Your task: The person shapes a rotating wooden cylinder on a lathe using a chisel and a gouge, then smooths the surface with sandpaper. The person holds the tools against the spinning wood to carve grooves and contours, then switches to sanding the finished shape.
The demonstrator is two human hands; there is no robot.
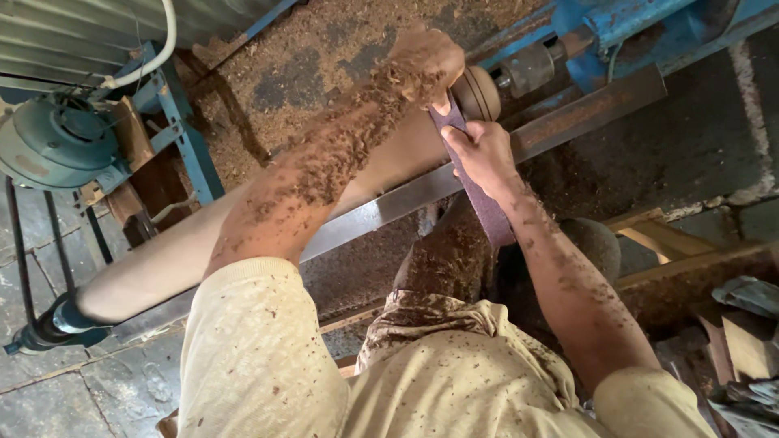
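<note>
Closest to my lens is the pale yellow shirt (268, 365), speckled with wood shavings, its short sleeves filling the bottom of the view. From it both forearms reach away from me toward a wood lathe.

My left hand (423, 65) is at the top of the frame, dusted thick with shavings; its fingers are curled down and closed on the upper end of a purplish sandpaper strip (479, 195). My right hand (480, 154) sits lower, fingers pressed together and folded around the same strip, thumb on its face. The strip runs taut between the two hands and then trails down past the right wrist toward my lap. Its upper part lies against the long wooden workpiece (162, 268), just beside the rounded brown end knob (477, 93) at the blue tailstock (600, 40).

The workpiece stretches diagonally from that knob down to the lower left, where it meets a dark spindle fitting (49, 324). It looks smooth and blurred, possibly spinning, though I cannot be sure from here. A grey metal tool rest bar (389, 207) runs alongside it, under my arms. A teal motor (53, 142) sits on a blue frame at the left, and sawdust (324, 57) covers the ground beyond the lathe.
</note>
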